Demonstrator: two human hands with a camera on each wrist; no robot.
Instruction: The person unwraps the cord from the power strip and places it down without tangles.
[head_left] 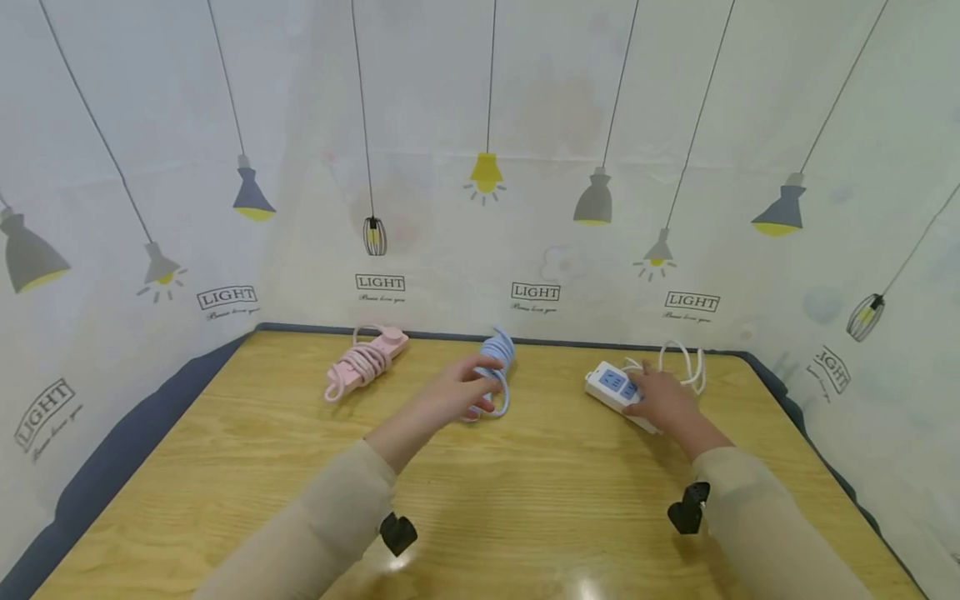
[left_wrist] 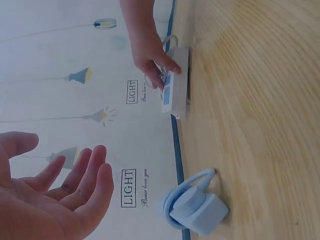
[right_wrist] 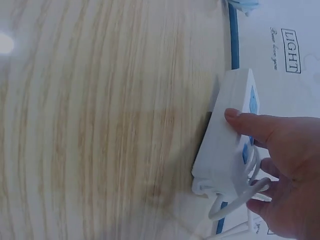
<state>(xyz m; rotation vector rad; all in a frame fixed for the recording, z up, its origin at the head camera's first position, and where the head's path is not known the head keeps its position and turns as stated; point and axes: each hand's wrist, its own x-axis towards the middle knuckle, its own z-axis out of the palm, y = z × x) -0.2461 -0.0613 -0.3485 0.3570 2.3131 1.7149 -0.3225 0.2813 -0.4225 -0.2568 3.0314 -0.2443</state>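
Right hand [head_left: 663, 404], one: thumb laid on the near long side of the white power strip [right_wrist: 227, 135], other fingers bent over its far side by the cord; fingers pinching the strip across its width. Strip directly under these fingers, at the right of the bench [head_left: 480, 492], long axis running from far left to near right. Whether any part of it is raised, cannot tell.

Left hand [head_left: 453, 392], one: fingers spread and loosely bent, holding nothing, apart from the blue socket [left_wrist: 200, 215], which lies just beyond the fingertips on the far side and is partly hidden by them in the head view. Blue socket nearer the left hand; white strip nearer the right.

Pink power strip [head_left: 366, 363], one: far left, beyond reach of both hands as they stand, cord wound round it, long axis near left to far right.

Count: white strip, one; blue socket, one; pink strip, one; black wrist devices [head_left: 397, 533], two, one per sleeve; printed lamps on the backdrop [head_left: 442, 92], nine in the head view.
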